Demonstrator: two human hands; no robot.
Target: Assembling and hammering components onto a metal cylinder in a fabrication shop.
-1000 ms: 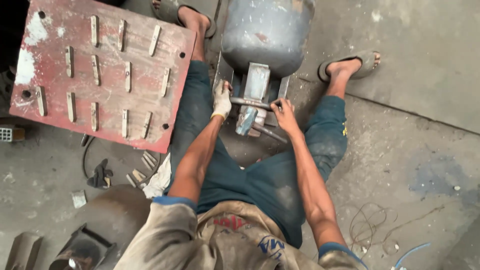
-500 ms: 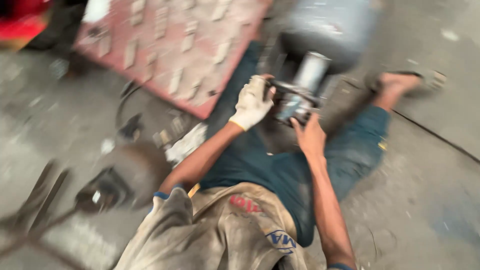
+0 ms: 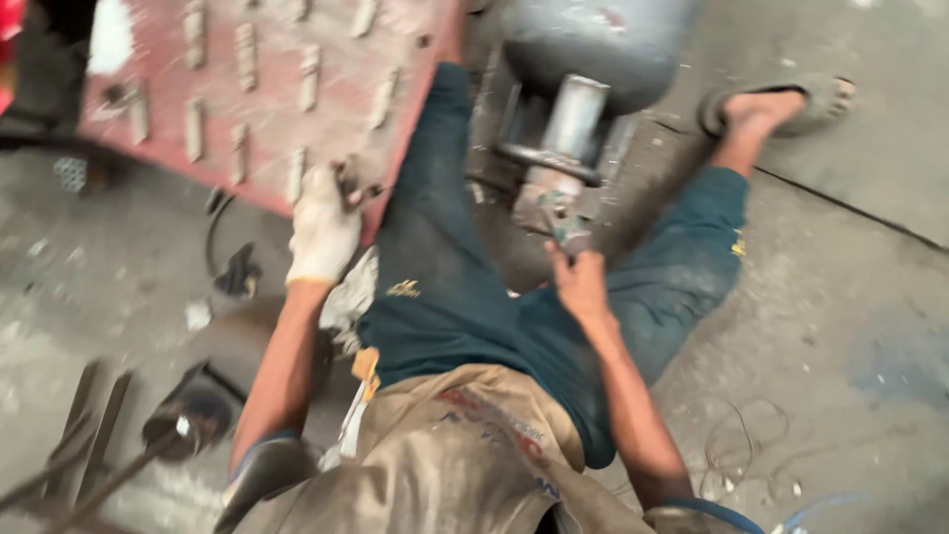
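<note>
I sit on the concrete floor with my legs spread around a grey metal tank. A steel bracket sticks out of the tank toward me. My bare right hand grips a small metal fitting at the bracket's near end. My left hand, in a white glove, hovers over the near edge of a red steel plate, away from the bracket. Something small and dark shows at its fingertips, but blur hides whether it is held.
The red plate carries rows of several welded steel tabs. A white rag lies by my left thigh. A dark round tool and steel bars lie at lower left. Loose wire lies on the floor at right.
My gloved left hand has left the bracket and swung left to the red plate's edge. My right hand stays on the fitting. The view has tilted and shifted.
</note>
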